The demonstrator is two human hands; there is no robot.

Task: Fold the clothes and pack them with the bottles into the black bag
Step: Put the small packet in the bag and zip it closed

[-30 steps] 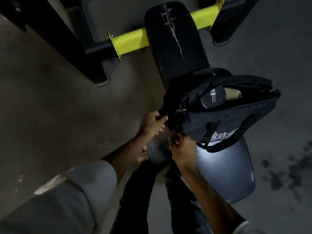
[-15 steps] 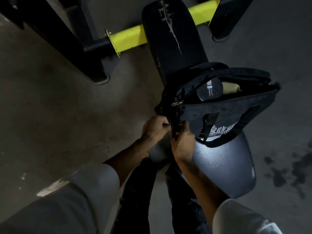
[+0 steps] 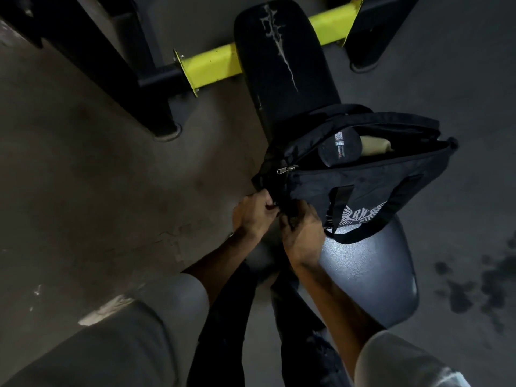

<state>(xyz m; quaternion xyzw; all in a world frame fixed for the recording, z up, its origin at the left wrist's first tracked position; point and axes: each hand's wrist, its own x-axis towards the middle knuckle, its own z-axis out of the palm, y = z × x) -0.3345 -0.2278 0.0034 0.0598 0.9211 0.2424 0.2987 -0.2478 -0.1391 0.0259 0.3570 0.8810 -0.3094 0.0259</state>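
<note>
The black bag lies on the padded desk, its top zipper open, a dark round bottle and a pale cloth showing inside; a white winged print marks its side. At its seven-o'clock end, the left hand and right hand both pinch the fabric. A yellow bar crosses at eleven o'clock.

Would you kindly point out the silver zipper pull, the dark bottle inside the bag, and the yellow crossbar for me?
silver zipper pull (image 3: pixel 285 170), head view, on the metal tab at the bag's near end.
dark bottle (image 3: pixel 341 149), head view, on its round labelled end.
yellow crossbar (image 3: pixel 212 67), head view, on its left stretch.
</note>
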